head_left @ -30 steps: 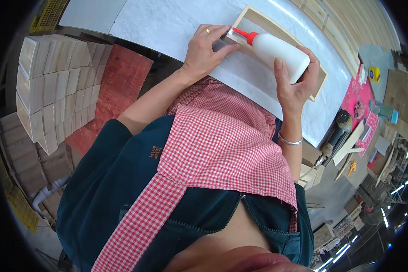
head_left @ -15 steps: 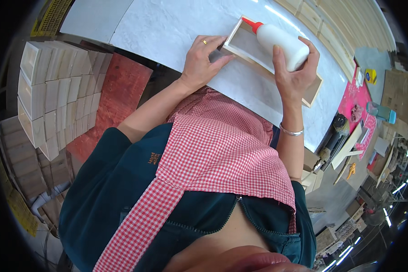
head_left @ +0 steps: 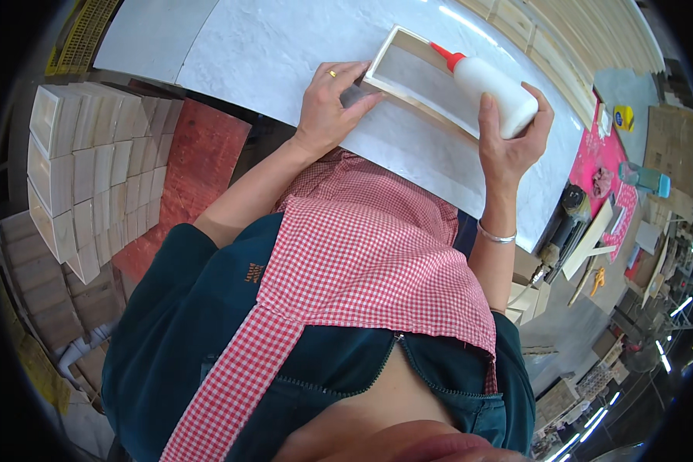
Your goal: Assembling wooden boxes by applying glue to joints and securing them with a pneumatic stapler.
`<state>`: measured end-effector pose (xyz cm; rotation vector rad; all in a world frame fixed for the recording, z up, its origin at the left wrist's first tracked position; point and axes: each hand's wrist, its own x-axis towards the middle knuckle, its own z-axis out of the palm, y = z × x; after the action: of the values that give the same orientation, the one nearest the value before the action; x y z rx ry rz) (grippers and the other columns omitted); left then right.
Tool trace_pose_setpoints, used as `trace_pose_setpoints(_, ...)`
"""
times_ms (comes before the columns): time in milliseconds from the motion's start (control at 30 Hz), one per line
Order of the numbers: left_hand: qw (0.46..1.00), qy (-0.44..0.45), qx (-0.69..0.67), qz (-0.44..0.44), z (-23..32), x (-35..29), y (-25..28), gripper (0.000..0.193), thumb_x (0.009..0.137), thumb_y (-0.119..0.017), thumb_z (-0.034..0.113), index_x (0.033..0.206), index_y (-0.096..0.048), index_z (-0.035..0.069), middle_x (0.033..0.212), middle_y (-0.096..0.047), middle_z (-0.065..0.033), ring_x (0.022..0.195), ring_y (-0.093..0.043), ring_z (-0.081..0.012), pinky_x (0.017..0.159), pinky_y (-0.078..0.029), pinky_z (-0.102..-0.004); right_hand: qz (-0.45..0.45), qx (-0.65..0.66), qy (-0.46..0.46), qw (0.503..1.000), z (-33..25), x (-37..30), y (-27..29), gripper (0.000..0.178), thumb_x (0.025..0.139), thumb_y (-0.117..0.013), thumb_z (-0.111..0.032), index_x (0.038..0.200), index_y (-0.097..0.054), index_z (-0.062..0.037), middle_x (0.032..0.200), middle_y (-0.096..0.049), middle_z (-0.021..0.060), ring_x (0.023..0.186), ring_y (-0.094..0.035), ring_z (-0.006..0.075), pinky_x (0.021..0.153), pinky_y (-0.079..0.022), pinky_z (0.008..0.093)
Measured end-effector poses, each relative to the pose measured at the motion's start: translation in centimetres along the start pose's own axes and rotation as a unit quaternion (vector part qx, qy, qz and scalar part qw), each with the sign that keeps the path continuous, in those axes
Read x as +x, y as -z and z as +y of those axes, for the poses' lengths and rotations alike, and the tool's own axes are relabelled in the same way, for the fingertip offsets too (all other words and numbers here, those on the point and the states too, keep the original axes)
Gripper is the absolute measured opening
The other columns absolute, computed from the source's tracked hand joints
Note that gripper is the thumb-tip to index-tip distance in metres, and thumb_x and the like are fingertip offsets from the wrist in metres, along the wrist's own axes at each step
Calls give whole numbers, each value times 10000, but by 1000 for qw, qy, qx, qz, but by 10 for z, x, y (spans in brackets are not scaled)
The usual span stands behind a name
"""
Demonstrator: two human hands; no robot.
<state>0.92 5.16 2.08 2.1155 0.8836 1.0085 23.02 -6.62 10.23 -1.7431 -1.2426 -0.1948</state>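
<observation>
Right, from here I judge the step in hand to be running glue round the wooden frame (head_left: 423, 106), upper middle of the view on the marbled tabletop (head_left: 262, 65); the right hand (head_left: 514, 142) has its fingers wrapped round the white bottle (head_left: 494, 92), red nozzle (head_left: 446, 56) at the upper long rim; the left hand (head_left: 331, 109) sets parted thumb and forefinger about the lower-left corner, pinching or bracing, I can't tell; next probably calls for a steady draw rightward; against the earlier picture, the tip is past the top-left corner
</observation>
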Motion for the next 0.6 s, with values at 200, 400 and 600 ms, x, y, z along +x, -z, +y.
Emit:
trace_pose_setpoints(200, 1000, 6, -5, 1, 0, 0, 0, 492, 816, -812, 183, 1261, -675, 26, 1156, -689, -97, 1055, -589, -223, 889, -517, -313, 25, -34, -23, 999, 13, -13, 25, 565, 805, -851, -200, 1246, -538, -36, 1053, -643, 141, 827, -672, 250, 673, -567, 317)
trace_pose_setpoints(400, 999, 26, -17, -8, 3, 1, 0, 488, 814, -817, 169, 1258, -677, 22, 1169, -683, -99, 1040, -598, -224, 888, -523, -319, 53, -66, -58, 995, 24, -23, 49, 551, 813, -848, -218, 1232, -544, -29, 1061, -640, 144, 837, -661, 244, 692, -559, 316)
trace_pose_setpoints(600, 999, 38, -11, -12, 6, 1, 1, 485, 817, -821, 164, 1257, -678, 21, 1177, -680, -102, 1051, -600, -225, 896, -524, -321, 76, -69, -82, 991, 30, -31, 69, 549, 814, -849, -232, 1222, -549, -19, 1071, -639, 146, 834, -651, 237, 700, -550, 315)
